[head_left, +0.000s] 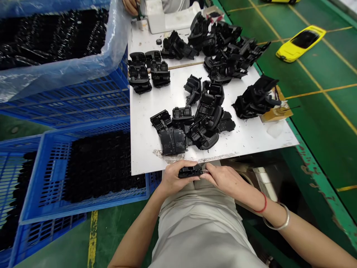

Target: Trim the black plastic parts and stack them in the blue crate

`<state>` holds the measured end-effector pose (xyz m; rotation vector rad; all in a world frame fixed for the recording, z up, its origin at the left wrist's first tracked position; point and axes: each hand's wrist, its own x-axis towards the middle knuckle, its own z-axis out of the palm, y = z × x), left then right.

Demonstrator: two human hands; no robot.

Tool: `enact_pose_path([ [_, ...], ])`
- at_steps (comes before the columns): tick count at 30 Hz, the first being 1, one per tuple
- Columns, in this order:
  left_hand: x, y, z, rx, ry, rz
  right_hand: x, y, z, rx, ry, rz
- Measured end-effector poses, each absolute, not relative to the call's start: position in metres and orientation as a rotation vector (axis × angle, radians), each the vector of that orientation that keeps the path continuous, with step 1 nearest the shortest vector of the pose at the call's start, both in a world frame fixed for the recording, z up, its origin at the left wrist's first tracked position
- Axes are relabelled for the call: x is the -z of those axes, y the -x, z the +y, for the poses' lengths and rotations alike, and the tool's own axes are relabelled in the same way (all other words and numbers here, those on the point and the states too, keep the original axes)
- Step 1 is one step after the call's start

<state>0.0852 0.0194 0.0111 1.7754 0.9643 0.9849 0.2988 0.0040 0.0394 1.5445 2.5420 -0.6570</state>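
Observation:
My left hand (pixel 176 178) is wrapped round the left end of a black plastic part (pixel 190 171), held over my lap just off the table's front edge. At the right end of that part, my right hand (pixel 219 178) pinches something thin that I cannot make out, its tip against the part. On the white table (pixel 248 136) beyond my hands lies a loose pile of black moulded parts (pixel 206 115), some shaped like small car seats. The nearest of them is a flat ribbed black piece (pixel 173 141).
Blue crates (pixel 92 206) with black parts stand at the left, one lined with clear plastic. More black parts (pixel 253 97) lie beside a small cardboard box (pixel 276 113) at the right. A yellow toy car body (pixel 301 42) rests on green. Another person's hand (pixel 131 6) shows at the top.

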Motion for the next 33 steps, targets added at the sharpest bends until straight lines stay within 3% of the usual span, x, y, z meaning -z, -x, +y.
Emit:
enact_pose_path([
  [33,-0.0071,-0.0864,0.0185,-1.067,-1.867,0.926,-0.0332,-0.3007,0.0028,0.403,-1.451,2.600],
])
